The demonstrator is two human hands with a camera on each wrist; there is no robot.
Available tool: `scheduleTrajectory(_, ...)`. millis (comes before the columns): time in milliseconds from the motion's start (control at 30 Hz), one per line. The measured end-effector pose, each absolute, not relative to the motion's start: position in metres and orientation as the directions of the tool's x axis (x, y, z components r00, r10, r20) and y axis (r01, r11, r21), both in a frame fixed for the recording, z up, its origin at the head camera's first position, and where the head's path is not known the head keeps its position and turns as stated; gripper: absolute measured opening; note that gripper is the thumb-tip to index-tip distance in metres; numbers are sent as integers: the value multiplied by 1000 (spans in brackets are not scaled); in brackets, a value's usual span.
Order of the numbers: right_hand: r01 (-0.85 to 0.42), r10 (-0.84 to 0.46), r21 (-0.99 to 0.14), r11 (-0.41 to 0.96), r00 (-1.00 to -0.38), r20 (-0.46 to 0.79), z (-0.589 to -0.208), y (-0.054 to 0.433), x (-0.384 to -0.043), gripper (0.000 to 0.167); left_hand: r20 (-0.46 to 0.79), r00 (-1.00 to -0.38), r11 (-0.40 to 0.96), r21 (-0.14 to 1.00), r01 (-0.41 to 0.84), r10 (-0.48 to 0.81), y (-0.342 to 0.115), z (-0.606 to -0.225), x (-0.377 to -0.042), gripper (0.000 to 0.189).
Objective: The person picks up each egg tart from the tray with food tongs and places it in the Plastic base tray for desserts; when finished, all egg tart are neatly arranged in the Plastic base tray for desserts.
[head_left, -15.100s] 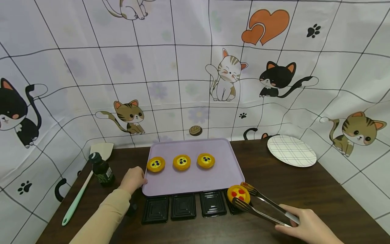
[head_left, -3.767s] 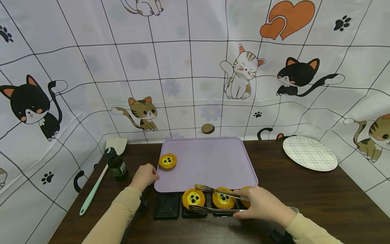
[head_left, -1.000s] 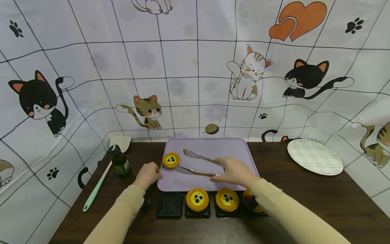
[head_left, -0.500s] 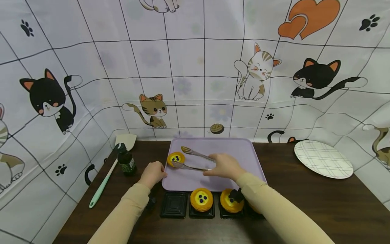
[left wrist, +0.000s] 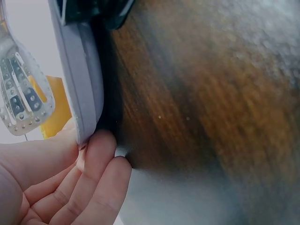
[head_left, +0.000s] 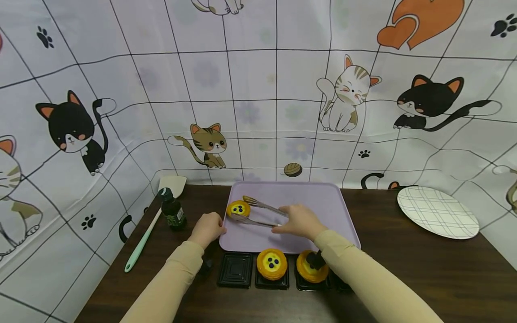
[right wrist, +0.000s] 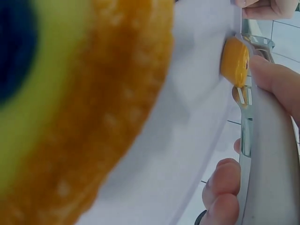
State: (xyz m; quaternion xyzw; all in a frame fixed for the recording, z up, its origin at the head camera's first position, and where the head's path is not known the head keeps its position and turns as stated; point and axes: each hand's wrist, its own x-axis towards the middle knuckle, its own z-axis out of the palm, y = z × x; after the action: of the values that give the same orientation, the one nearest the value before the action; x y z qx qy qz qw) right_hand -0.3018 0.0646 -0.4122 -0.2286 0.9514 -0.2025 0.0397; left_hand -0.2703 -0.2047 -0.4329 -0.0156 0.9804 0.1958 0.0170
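My left hand (head_left: 208, 230) pinches the left rim of the lilac tray (head_left: 319, 202), thumb above and fingers below in the left wrist view. With my right hand (head_left: 303, 222) I hold metal tongs (head_left: 264, 207) over that tray. Their tips stand spread on either side of a blueberry-topped tart (head_left: 238, 208) at its left end; whether they press on it I cannot tell. In front of the tray, one blueberry tart (head_left: 272, 264) sits on a black square holder. Another tart (head_left: 308, 269) is beside it, partly covered by a dark wrist device. The leftmost black holder (head_left: 235, 270) bears nothing.
A dark bottle (head_left: 173, 211) and a spatula with a green handle (head_left: 139, 251) lie left of my left hand. At the back right is a white checked plate (head_left: 438, 212). My right sleeve (head_left: 363, 278) hides the rightmost black holder. A cat-patterned sheet (head_left: 258, 89) backs the table.
Two blueberry tarts have gone from the tray onto black holders, as has the red-topped one. The tongs have moved left to the tart still on the tray. My left hand stays at the rim.
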Motion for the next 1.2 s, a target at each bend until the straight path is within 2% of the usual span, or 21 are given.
scheduleTrajectory(533,-431,-456,-432,792,-888,49,-400,81,-279,70,-36,-999,917,399,-8,7,-206,-431,-270,19)
scheduleTrajectory(800,-505,-528,-450,736,-845,84,-394,91,-257,68,-69,-998,905,425,-25,5,-207,-428,-268,8)
scheduleTrajectory(1200,-553,-577,-426,716,-812,84,-393,102,-231,66,-103,-995,900,434,-45,0,-208,-428,-271,11)
